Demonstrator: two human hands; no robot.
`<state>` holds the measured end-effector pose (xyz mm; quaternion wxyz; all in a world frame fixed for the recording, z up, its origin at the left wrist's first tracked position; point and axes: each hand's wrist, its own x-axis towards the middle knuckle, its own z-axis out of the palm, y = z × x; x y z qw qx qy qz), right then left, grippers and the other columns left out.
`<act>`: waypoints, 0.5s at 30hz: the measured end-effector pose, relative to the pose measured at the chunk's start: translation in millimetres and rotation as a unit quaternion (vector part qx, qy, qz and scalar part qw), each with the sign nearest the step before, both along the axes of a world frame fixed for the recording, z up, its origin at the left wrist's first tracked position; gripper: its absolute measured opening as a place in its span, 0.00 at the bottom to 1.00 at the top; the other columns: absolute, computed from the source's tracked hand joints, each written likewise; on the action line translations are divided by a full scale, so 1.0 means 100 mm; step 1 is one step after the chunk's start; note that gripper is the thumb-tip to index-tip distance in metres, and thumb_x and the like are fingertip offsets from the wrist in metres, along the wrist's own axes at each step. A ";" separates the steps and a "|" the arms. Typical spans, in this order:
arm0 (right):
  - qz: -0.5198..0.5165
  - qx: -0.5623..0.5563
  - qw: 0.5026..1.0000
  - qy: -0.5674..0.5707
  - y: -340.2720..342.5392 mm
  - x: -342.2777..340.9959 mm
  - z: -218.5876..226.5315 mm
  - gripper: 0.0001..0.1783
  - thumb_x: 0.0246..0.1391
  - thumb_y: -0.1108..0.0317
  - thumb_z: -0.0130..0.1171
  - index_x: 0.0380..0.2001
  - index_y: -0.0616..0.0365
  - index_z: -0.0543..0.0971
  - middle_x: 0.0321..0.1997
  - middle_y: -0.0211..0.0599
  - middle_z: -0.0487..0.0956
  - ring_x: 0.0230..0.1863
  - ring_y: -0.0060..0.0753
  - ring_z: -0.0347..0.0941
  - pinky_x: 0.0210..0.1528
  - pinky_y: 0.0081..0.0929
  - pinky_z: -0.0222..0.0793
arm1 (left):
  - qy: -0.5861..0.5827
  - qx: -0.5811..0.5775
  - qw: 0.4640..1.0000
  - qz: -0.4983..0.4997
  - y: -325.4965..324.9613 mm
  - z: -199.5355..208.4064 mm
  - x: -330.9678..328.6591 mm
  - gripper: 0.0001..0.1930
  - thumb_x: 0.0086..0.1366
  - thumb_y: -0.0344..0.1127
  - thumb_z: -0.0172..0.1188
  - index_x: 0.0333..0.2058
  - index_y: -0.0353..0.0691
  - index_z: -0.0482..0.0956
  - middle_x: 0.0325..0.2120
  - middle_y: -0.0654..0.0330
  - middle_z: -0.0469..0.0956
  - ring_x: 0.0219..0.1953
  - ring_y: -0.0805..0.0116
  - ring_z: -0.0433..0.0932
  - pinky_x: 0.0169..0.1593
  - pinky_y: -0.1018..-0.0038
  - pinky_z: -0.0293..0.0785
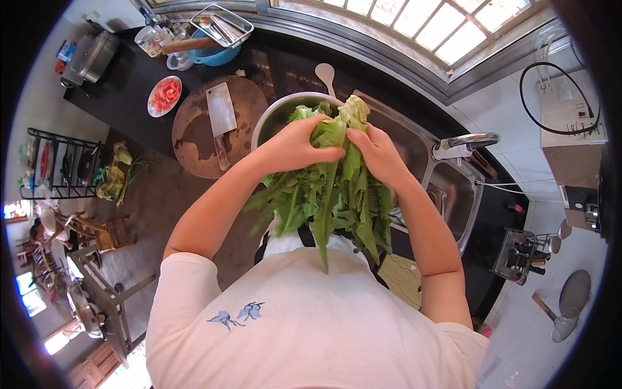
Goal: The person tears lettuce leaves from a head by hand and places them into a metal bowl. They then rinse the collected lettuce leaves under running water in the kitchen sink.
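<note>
A bunch of leafy green lettuce [324, 194] is held up in front of me, its pale stem end pointing away and its long leaves hanging toward my body. My left hand [299, 144] is closed round leaves on its left side, thumb lying across them. Opposite it, my right hand [379, 154] grips the bunch near the stem, fingers partly hidden behind the leaves. Beneath the far part of the lettuce is a round metal basin [267, 117] with more greens in it. Leaves hide much of the basin.
Left of the basin, a cleaver [221, 113] lies on a round wooden chopping board [188, 129]. Beyond are a plate of cut red pieces [164, 96] and a blue bowl [217, 57]. A white spoon [325, 74] lies behind; a sink [398, 129] with a faucet [476, 139] is right.
</note>
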<state>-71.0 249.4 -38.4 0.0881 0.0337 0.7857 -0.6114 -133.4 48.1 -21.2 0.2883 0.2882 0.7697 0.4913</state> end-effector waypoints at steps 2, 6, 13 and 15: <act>-0.014 0.078 0.996 0.035 -0.12 0.00 0.09 0.26 0.57 0.56 0.51 0.49 0.68 0.70 0.38 0.53 0.78 0.41 0.45 0.75 0.46 0.34 0.69 | 0.069 -0.031 0.997 0.001 0.02 -0.01 0.02 0.37 0.52 0.40 0.66 0.57 0.30 0.63 0.40 0.48 0.77 0.44 0.60 0.76 0.48 0.71 0.70; 0.009 0.171 0.985 0.033 -0.20 0.01 0.19 0.28 0.54 0.57 0.52 0.51 0.69 0.67 0.39 0.58 0.77 0.43 0.52 0.74 0.48 0.37 0.68 | 0.111 -0.077 0.990 -0.035 0.04 -0.06 -0.03 0.40 0.50 0.38 0.64 0.59 0.27 0.58 0.37 0.42 0.75 0.42 0.51 0.76 0.45 0.66 0.71; 0.124 0.105 0.985 -0.059 0.04 -0.05 0.16 0.27 0.51 0.67 0.49 0.55 0.66 0.66 0.43 0.41 0.76 0.43 0.29 0.71 0.49 0.28 0.67 | 0.022 -0.121 0.986 -0.113 -0.03 -0.02 -0.03 0.39 0.55 0.34 0.58 0.61 0.22 0.52 0.36 0.44 0.74 0.40 0.57 0.75 0.42 0.67 0.71; 0.116 0.065 0.989 -0.061 0.08 -0.05 0.14 0.25 0.51 0.66 0.50 0.51 0.69 0.67 0.40 0.50 0.76 0.42 0.39 0.72 0.48 0.33 0.67 | -0.021 -0.107 0.984 -0.138 -0.06 -0.04 -0.11 0.39 0.55 0.34 0.57 0.62 0.23 0.51 0.38 0.46 0.74 0.41 0.60 0.74 0.43 0.69 0.70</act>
